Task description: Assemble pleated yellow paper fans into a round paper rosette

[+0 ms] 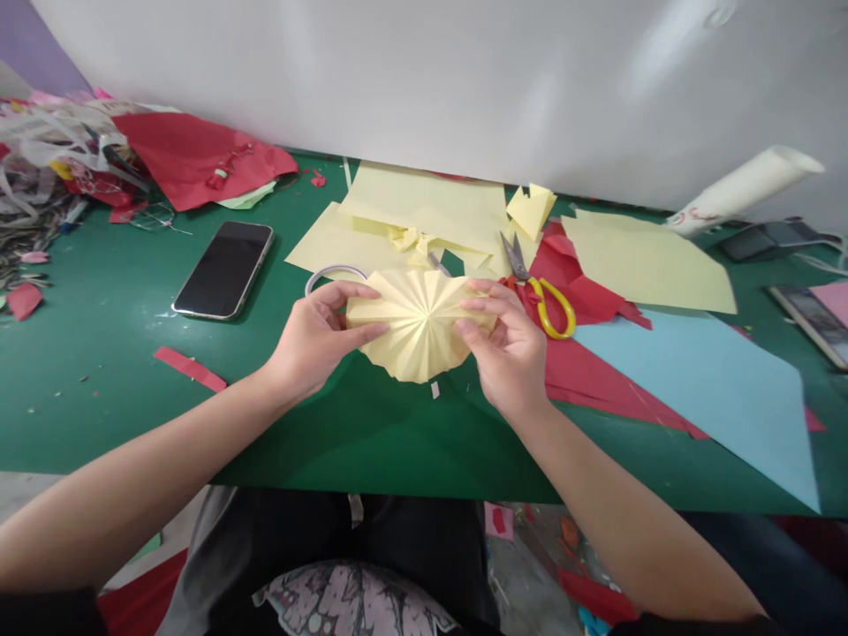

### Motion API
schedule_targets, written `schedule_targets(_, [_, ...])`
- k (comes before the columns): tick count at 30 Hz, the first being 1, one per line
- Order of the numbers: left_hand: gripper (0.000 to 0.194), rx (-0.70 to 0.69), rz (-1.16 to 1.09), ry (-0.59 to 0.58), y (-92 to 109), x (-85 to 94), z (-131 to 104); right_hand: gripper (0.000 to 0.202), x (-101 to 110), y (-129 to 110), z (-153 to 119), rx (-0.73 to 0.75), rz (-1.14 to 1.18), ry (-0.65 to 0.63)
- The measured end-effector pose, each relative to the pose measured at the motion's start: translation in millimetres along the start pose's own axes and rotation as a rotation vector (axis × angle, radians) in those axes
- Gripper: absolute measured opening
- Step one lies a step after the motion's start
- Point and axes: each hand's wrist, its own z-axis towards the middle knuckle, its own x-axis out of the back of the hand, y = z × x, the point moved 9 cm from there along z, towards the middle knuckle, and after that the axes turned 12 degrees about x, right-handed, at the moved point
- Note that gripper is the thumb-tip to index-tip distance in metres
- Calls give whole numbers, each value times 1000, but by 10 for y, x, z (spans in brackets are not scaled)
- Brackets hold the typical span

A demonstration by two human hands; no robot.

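Observation:
A round, pleated yellow paper rosette (424, 331) is held above the green table, its folds fanning out from the centre. My left hand (324, 331) pinches its left edge between thumb and fingers. At the opposite edge my right hand (507, 340) grips it the same way. Just behind the rosette lie sheets of yellow paper (424, 199) with small yellow scraps on them. Scissors with yellow handles (556, 309) rest open-bladed beyond my right hand. Part of a roll of tape (335, 272) shows behind my left hand.
A phone (223, 269) lies left on the green table (265, 442). Red paper (199, 159) and a heap of scraps (40, 194) sit far left. Light blue paper (722, 380), a yellow sheet (649, 261) and a white roll (748, 190) are at the right. A pale wall rises behind.

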Motion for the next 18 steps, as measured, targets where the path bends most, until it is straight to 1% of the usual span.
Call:
schedule_targets(3, [21, 5, -54, 28, 10, 49, 23, 22, -52, 22, -6, -9, 92, -50])
schedule_targets(6, [15, 59, -118, 65, -22, 105, 46, 27, -86, 71, -24, -53, 141, -80])
schedule_targets(11, [15, 116, -119, 124, -60, 174, 62, 23, -56, 192, -43, -145, 94, -57])
schedule_targets(14, [16, 105, -93, 151, -55, 213, 76, 21, -45, 214, -45, -167, 90, -45])
schedule_targets(18, [14, 66, -61, 152, -14, 229, 93, 20, -32, 179, -40, -152, 93, -27])
